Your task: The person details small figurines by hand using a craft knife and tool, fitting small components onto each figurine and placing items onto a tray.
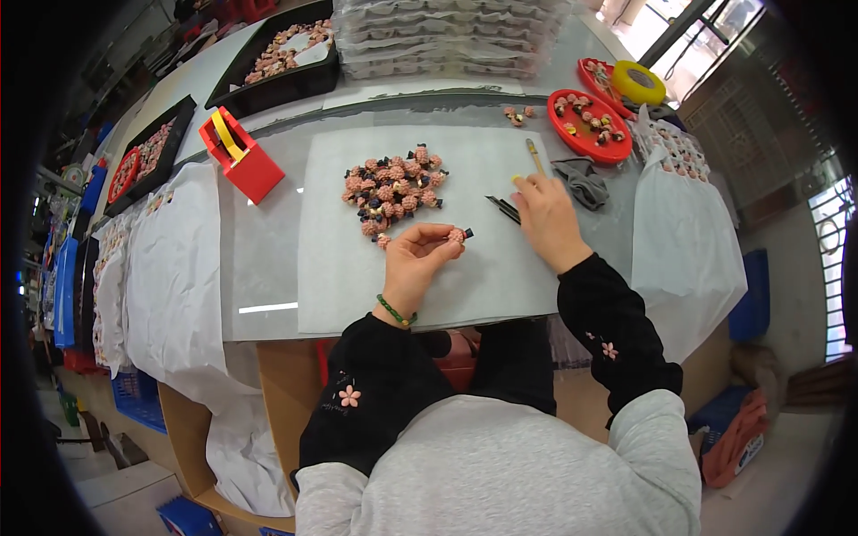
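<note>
Between thumb and fingers my left hand (pixel 416 261) pinches a small pink, bumpy figurine (pixel 458 235) with a dark end pointing right. A heap of similar figurines (pixel 393 189) lies just beyond it on a white sheet (pixel 357 290). My right hand (pixel 549 221) is to the right, its fingers drawn together with a small yellow piece (pixel 516 179) at the tips. A wooden-handled stick (pixel 534 155) lies against those fingers; whether they hold it too is unclear. Thin black tools (pixel 502 208) rest on the sheet beside that hand.
A red dish (pixel 572 146) with figurines and a grey cloth (pixel 583 181) are at right. A yellow tape roll (pixel 639 82) lies beyond. At left stands a red tape dispenser (pixel 241 156); black trays (pixel 268 89) and stacked clear packaging (pixel 447 40) line the back.
</note>
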The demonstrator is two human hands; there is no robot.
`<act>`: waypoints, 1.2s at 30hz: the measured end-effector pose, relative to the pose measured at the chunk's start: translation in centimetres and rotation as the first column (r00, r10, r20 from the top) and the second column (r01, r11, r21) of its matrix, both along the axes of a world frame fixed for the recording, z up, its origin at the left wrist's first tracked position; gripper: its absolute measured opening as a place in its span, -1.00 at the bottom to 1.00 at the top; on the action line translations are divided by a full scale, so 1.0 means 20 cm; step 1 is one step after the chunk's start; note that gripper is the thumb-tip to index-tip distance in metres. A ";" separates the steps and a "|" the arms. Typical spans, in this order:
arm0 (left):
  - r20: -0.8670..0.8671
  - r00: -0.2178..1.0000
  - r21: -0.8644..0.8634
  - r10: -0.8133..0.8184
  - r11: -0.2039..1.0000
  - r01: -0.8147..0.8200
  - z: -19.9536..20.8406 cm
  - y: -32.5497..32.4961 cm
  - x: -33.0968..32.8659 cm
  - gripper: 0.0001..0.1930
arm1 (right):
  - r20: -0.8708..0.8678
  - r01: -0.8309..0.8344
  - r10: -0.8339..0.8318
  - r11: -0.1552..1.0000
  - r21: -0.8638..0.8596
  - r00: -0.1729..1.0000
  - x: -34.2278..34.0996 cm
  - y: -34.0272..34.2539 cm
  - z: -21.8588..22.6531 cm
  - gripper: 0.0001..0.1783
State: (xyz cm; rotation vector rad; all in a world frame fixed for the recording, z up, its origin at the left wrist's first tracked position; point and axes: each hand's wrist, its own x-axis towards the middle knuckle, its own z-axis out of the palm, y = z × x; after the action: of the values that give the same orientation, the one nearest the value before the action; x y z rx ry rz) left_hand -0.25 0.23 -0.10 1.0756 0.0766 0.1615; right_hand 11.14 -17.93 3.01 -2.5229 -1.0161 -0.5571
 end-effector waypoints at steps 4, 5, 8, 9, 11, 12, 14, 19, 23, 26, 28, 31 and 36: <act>-0.013 1.000 -0.013 0.015 1.000 -0.015 0.01 0.00 0.01 -0.78 | -0.022 0.202 -0.205 0.975 -0.086 0.979 0.16 -0.09 -0.08 -0.68; 0.000 1.000 -0.008 0.001 1.000 -0.001 0.00 0.00 0.01 -0.79 | -0.074 0.252 -0.266 0.955 -0.157 0.961 0.19 -0.11 -0.11 -0.66; 0.011 1.000 -0.007 -0.005 1.000 0.005 0.01 0.00 0.01 -0.79 | -0.089 0.190 -0.199 0.977 -0.101 0.976 0.23 -0.15 -0.14 -0.63; 0.015 1.000 -0.003 -0.023 1.000 0.023 0.01 -0.01 0.01 -0.78 | -0.091 0.168 -0.178 0.980 -0.110 0.980 0.24 -0.16 -0.14 -0.63; 0.017 1.000 -0.020 -0.015 1.000 0.015 0.00 0.00 0.02 -0.77 | -0.058 0.161 -0.166 0.984 -0.075 0.984 0.23 -0.16 -0.09 -0.62; 0.018 1.000 -0.035 -0.020 0.999 0.021 0.00 0.00 0.02 -0.76 | -0.057 0.151 -0.155 0.986 -0.064 0.986 0.21 -0.16 -0.06 -0.61; 0.020 1.000 -0.052 -0.013 0.999 0.014 0.00 -0.01 0.02 -0.76 | 0.009 0.110 -0.110 0.994 -0.018 0.994 0.20 -0.15 0.02 -0.61; 0.046 0.999 -0.028 0.003 1.000 -0.002 -0.02 0.02 0.01 -0.77 | 0.140 -0.052 0.016 0.964 0.260 0.990 -0.04 -0.03 0.27 -0.55; 0.080 0.997 -0.035 0.012 0.999 -0.009 -0.02 0.01 0.01 -0.78 | -0.111 -0.108 0.191 0.852 0.513 0.975 -0.18 0.02 0.29 -0.66; 0.056 0.998 -0.041 0.016 0.999 -0.014 -0.02 0.01 0.01 -0.79 | -0.170 -0.238 0.350 0.851 0.468 0.921 -0.25 0.04 0.27 -0.84; 0.048 0.999 -0.056 0.017 0.998 -0.014 -0.02 0.00 0.01 -0.80 | -0.206 -0.231 0.366 0.844 0.483 0.908 -0.28 0.06 0.26 -0.83; 0.061 0.998 -0.038 0.018 0.999 -0.016 -0.02 0.00 0.01 -0.80 | -0.204 -0.205 0.355 0.829 0.521 0.912 -0.31 0.10 0.22 -0.85; 0.053 0.998 -0.069 0.040 0.997 -0.037 -0.02 0.01 0.00 -0.78 | -0.106 -0.362 0.444 0.828 0.428 0.890 -0.35 0.11 0.19 -0.92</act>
State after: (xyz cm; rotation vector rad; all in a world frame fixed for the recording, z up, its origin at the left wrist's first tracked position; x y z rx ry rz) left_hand -0.15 0.38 -0.58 1.0015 0.0537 0.2214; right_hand 4.04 -15.82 6.77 -1.8855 -1.1798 -0.3290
